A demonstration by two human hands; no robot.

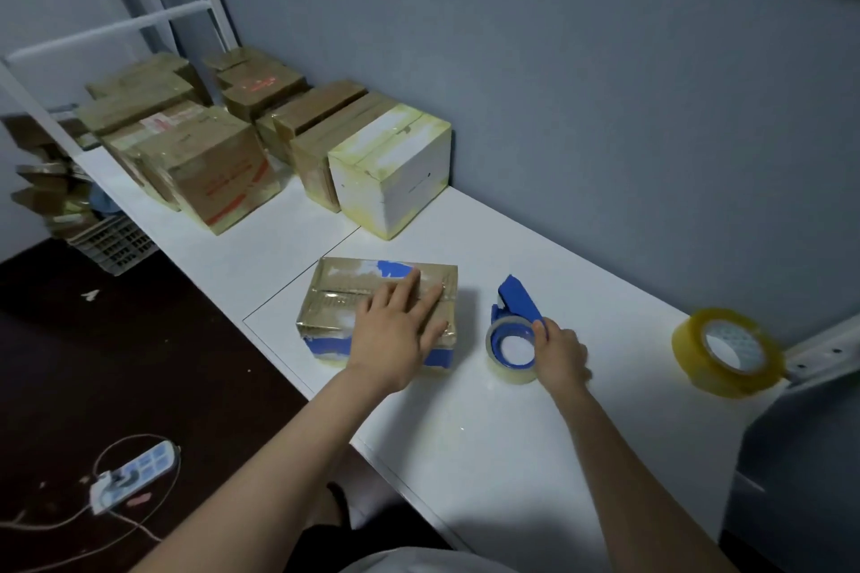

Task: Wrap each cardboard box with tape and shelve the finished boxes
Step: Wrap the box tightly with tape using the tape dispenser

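Note:
A small cardboard box, glossy with clear tape and showing blue patches, lies on the white table. My left hand rests flat on its top with straight fingers. Just right of the box stands a blue tape dispenser carrying a roll of clear tape. My right hand grips the dispenser at its right side, thumb against the roll.
Several taped boxes and a white taped box crowd the table's far left along the grey wall. A spare yellow-tinted tape roll stands at the right edge. A power strip lies on the dark floor; a crate holds more cardboard.

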